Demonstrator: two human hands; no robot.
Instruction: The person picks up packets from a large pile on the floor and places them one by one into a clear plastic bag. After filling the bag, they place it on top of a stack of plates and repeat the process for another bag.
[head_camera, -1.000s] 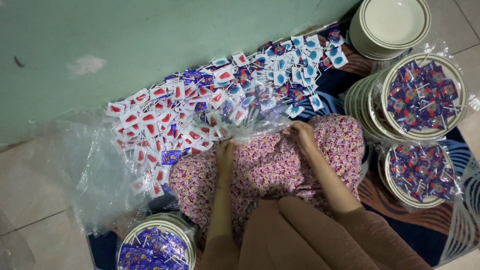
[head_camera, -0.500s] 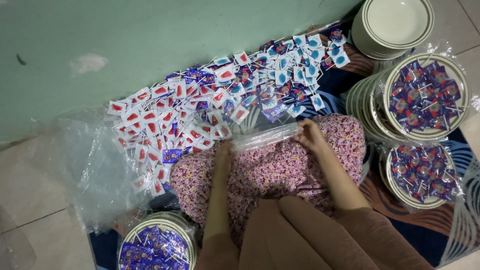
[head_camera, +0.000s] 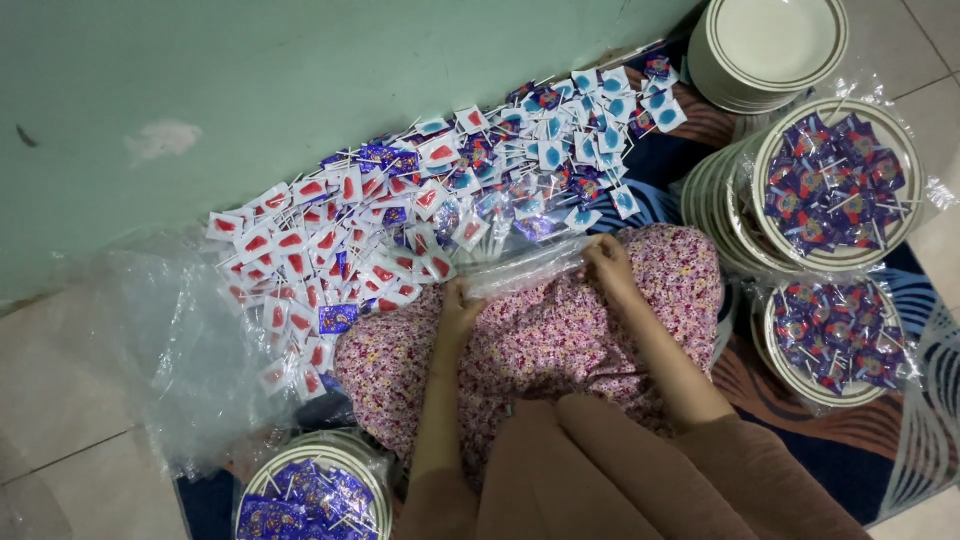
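Observation:
My left hand (head_camera: 458, 306) and my right hand (head_camera: 606, 264) each pinch one end of a clear plastic bag (head_camera: 530, 265), stretched between them over my floral-skirted lap (head_camera: 545, 340). Just beyond the bag, a wide spread of small wrapped lollipops (head_camera: 400, 215) lies on the floor against the green wall: red-and-white ones to the left, blue-and-white ones (head_camera: 600, 110) to the right, some purple mixed in.
Plates filled with purple lollipops under plastic wrap sit at right (head_camera: 835, 180), lower right (head_camera: 835, 335) and bottom left (head_camera: 310, 495). A stack of bare plates (head_camera: 770, 45) stands top right. Crumpled clear plastic (head_camera: 170, 340) lies at left. A dark patterned mat (head_camera: 770, 390) covers the floor.
My hands have lifted from my lap and moved apart, pulling the clear plastic bag taut between them.

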